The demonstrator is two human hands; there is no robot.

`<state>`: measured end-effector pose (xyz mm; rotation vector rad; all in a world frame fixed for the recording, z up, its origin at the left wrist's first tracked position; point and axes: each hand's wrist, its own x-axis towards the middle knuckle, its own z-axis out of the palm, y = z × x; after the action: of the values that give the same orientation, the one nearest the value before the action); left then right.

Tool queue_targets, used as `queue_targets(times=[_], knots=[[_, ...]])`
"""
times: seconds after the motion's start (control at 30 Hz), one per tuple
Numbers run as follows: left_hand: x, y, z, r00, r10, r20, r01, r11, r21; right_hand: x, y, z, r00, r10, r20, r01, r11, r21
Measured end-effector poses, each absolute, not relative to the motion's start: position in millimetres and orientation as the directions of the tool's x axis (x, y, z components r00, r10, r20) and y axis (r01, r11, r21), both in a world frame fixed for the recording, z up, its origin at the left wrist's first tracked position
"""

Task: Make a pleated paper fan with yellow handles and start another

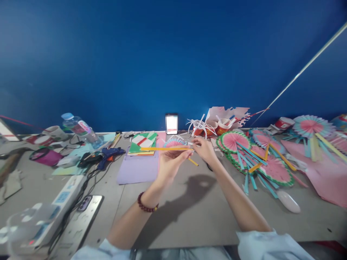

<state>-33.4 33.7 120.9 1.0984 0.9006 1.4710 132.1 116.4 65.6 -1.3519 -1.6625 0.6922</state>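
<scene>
The left hand [173,160] held a yellow strip [154,148] above the surface [200,224], thumb and fingers pinching it near its right end, so that its long free part ran out leftward. The right hand [204,150] was at that right end, its fingers bent and drawn close together beside a small pale piece; whether they pinched that piece or the strip, I could not tell. A dark red bracelet [148,205] circled the left wrist, and both arms wore pale blue sleeves [271,243].

Just beyond the hands lay a small fan [175,142], partly hidden. A lit phone [171,124] stood upright against the blue wall [173,65]. Left of the hands, patterned sheets [142,142] overlapped a purple sheet [137,171]; farther left were a blue glue gun [110,155], a tilted bottle [81,126], a magenta pouch [46,158], a power strip [61,204] and, beside its cables, a silver phone [85,220].

To the right, watermelon fans [234,141] overlapped among blue and yellow strips, with a white oval thing [288,202] near their lower edge. Behind them stood red cups [223,127], and at the far right lay a pink sheet [322,173].
</scene>
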Motion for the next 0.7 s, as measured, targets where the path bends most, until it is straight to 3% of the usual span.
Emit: queue_targets(times=[0.1,0.2,0.33,0.47,0.5,0.6,0.7], knots=[[-34.5,38.1,120.6,-0.026,0.996,0.085,-0.395,-0.088,0.914,131.1,120.2,51.1,-0.043,0.978,0.205,0.746,0.168,-0.644],[-35.5,40.0,120.6,-0.020,0.999,0.032,-0.455,-0.038,0.890,132.0,123.2,37.7,-0.060,0.991,0.117,0.845,0.113,-0.522],[-37.6,41.5,121.5,-0.011,1.000,0.010,-0.478,-0.014,0.878,133.8,126.2,32.3,-0.108,0.990,0.088,0.849,0.138,-0.509],[-39.7,42.4,121.2,-0.020,1.000,-0.002,-0.436,-0.007,0.900,127.9,120.6,53.0,-0.137,0.979,0.153,0.796,0.200,-0.571],[-40.1,42.8,120.5,-0.032,0.999,-0.005,-0.425,-0.009,0.905,125.1,116.2,61.8,-0.146,0.974,0.176,0.762,0.224,-0.608],[-40.9,44.4,117.2,-0.065,0.998,-0.005,-0.412,-0.022,0.911,115.7,96.5,90.6,-0.193,0.952,0.238,0.292,0.287,-0.912],[-40.9,46.0,114.2,-0.066,0.998,0.020,-0.395,-0.044,0.918,107.0,75.8,112.6,-0.301,0.933,0.200,-0.021,0.203,-0.979]])
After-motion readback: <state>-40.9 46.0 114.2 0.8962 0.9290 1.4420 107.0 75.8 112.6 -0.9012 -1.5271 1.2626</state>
